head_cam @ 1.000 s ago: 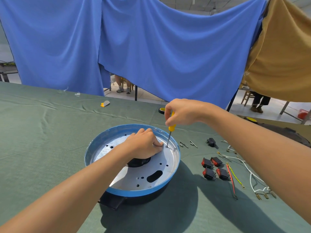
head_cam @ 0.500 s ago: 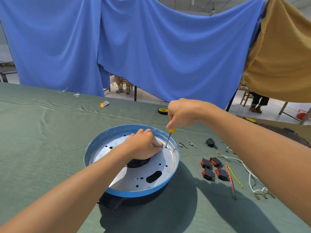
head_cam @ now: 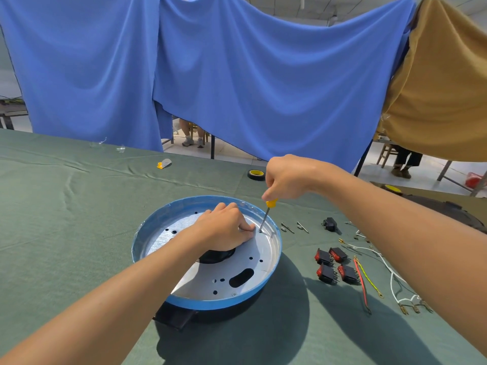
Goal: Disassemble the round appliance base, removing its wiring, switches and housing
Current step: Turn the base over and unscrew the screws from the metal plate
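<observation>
My right hand [head_cam: 287, 177] is wrapped round the yellow handle of the screwdriver [head_cam: 266, 216], its tip down on the metal plate of the round appliance base [head_cam: 210, 304], directly below my grip. My left hand [head_cam: 224, 229] lies curled on that plate, fingertips just beside the tip (cannot tell whether they pinch anything). The switches [head_cam: 334, 264] lie loose to the right of the base.

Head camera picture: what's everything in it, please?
Table: one, green cloth, foreground.
Appliance base: one, blue rim, silver plate, centre.
Screwdriver: one, yellow handle, tip on the plate.
Switches: four, black and red, right of the base.
Wires: several, red, yellow, white, right of the switches.
Metal pins: few, silver, right of the base.
Tape roll: one, black and yellow, behind the base.
Curtains: several, blue and tan, hanging behind the table.
Left hand: rests on the plate.
Right hand: grips the screwdriver.
</observation>
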Available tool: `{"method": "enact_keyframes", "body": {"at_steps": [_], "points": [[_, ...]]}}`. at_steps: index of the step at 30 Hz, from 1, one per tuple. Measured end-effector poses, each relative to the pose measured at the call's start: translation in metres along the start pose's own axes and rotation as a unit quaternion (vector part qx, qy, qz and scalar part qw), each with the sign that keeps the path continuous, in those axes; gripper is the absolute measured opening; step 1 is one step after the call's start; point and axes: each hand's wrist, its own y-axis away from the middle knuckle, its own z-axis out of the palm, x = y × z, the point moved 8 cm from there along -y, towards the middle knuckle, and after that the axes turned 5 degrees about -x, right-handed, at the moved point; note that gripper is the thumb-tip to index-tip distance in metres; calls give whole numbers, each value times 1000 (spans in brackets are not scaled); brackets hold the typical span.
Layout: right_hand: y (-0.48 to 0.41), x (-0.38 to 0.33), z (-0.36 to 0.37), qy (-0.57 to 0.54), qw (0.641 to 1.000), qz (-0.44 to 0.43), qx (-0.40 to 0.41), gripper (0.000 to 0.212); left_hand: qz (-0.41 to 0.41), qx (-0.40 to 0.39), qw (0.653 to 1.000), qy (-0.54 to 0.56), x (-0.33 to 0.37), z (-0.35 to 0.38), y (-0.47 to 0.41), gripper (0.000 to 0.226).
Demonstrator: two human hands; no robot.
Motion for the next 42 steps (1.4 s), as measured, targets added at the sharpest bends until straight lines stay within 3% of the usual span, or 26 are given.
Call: {"method": "enact_keyframes", "body": {"at_steps": [3, 6, 9, 11, 16, 18, 23, 30, 32, 36, 42], "points": [[1, -3, -4, -33, 999, -30, -1, 9, -2, 0, 1000, -1, 0, -1, 1, 34], [-3, -3, -2, -50, 998, -37, -16, 9, -2, -1, 1000, -3, 1, -1, 1, 33], [-6, 4, -1, -22, 1000, 4, 11, 50, -1, -3, 1000, -1, 0, -1, 1, 33], [-6, 8, -3, -4, 999, 32, 36, 56, -1, -1, 1000, -3, 0, -1, 0, 34], [-5, 4, -2, -16, 1000, 2, 13, 18, -1, -3, 1000, -1, 0, 0, -1, 34], [-4, 1, -1, -35, 999, -11, -2, 13, -5, -1, 1000, 3, -1, 0, 0, 33], [-6, 2, -3, -2, 1000, 17, 20, 56, -4, -3, 1000, 1, -1, 0, 0, 33], [-1, -5, -2, -6, 1000, -23, -9, 9, -3, 0, 1000, 4, -1, 0, 0, 32], [-1, -6, -2, -13, 999, -29, -18, 14, -2, 1, 1000, 4, -1, 0, 0, 32], [-3, 0, -1, 24, 1000, 18, 7, 53, 1, -2, 1000, 0, 0, 0, 1, 32], [-2, 3, -1, 21, 999, 22, 10, 29, 2, -3, 1000, -3, -1, 1, 0, 33]]}}
